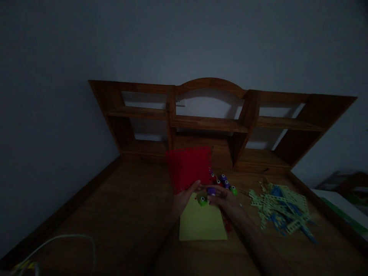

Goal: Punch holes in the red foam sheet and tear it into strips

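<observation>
In the dim head view, a red square panel (189, 168) with small marks along its edges stands tilted. My left hand (183, 197) closes on its lower edge, thumb raised. My right hand (225, 198) pinches a small purple piece (211, 191) just right of my left fingers. Between the hands, a green piece with a round eye (202, 201) shows over a yellow square sheet (202, 226); whether a finger touches it I cannot tell. Behind the right hand lie several purple, red and green eyed pieces, among them a green one (233, 190).
A loose pile of pale green and blue lattice-like strips (283, 207) lies on the table at right. A wooden shelf unit (209, 123) spans the back against the wall. At the lower left, a white cable (71, 235) curves over the wooden tabletop (123, 207).
</observation>
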Motion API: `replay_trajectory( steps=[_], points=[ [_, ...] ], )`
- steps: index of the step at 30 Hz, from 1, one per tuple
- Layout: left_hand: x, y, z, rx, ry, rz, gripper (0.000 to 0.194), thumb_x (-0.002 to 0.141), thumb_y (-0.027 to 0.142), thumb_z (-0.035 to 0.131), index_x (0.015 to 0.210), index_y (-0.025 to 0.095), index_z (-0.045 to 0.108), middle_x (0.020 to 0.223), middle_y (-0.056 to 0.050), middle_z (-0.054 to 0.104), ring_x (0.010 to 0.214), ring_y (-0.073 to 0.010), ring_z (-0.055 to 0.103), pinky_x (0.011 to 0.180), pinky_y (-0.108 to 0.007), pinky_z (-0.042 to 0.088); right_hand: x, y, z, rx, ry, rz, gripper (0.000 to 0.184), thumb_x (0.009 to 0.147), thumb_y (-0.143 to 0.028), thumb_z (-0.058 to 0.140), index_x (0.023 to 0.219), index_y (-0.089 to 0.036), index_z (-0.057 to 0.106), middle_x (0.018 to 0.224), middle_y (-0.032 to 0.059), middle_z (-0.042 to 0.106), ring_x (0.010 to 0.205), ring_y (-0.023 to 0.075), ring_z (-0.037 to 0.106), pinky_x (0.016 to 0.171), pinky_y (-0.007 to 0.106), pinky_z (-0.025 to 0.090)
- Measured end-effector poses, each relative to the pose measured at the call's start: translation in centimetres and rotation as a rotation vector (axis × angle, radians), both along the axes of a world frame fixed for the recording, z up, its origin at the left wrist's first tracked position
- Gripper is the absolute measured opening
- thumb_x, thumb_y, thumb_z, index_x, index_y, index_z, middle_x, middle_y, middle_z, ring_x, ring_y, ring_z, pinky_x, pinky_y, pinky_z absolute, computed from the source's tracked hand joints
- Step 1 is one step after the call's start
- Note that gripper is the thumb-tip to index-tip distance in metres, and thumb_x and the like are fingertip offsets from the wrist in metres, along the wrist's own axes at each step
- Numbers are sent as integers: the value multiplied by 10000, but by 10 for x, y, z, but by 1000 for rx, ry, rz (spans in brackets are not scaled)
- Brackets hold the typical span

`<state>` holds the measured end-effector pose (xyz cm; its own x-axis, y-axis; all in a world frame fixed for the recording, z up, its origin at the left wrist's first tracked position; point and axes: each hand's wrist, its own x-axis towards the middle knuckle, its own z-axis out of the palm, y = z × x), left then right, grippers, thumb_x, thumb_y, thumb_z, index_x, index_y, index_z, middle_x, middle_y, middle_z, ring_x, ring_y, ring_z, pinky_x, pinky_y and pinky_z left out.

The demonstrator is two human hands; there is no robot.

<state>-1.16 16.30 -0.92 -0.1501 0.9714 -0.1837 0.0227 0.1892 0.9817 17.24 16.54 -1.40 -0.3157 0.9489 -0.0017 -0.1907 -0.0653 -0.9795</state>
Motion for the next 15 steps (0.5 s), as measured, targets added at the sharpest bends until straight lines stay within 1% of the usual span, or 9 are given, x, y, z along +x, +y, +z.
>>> replay_trajectory(
  steps=[2,4,6,9,12,15],
  points=[
    [-2,-3,4,-31,1,-43,333,710,533,647,752,219,746,705,-29,718,720,-215,670,641,-260,494,-2,1,-3,23,-7,18,416,618,-265,810,1013,-206,694,972,56,718,780,179,658,687,272,513],
    [-3,-5,7,-53,0,-72,296,699,504,665,736,222,747,648,-23,701,725,-220,665,649,-260,490,-4,2,-8,3,8,10,415,594,-259,825,985,-209,694,961,54,721,814,192,662,721,292,517],
    [-1,-5,7,-62,-3,-77,289,696,494,666,714,216,746,637,-27,697,737,-226,663,657,-264,490,-5,3,-12,-26,29,-5,401,571,-256,838,942,-208,692,951,53,721,835,207,666,751,315,519],
    [3,-4,3,11,-17,-66,307,712,491,650,732,200,747,741,-41,722,798,-231,661,716,-275,495,-4,2,-12,-46,53,-25,405,567,-245,843,937,-207,682,934,51,722,847,215,669,774,329,513],
    [7,-2,-2,116,-20,-46,318,717,487,652,797,196,753,867,-52,730,856,-236,657,791,-295,489,-3,-1,-7,-45,52,-14,417,590,-226,834,977,-212,678,939,49,722,834,200,668,776,314,506],
    [7,-4,-2,128,-14,-4,324,692,478,682,836,196,754,910,-55,726,867,-243,656,814,-310,488,-3,-2,-4,-31,58,4,410,611,-217,824,995,-219,680,951,52,721,848,198,664,785,310,501]
  ],
)
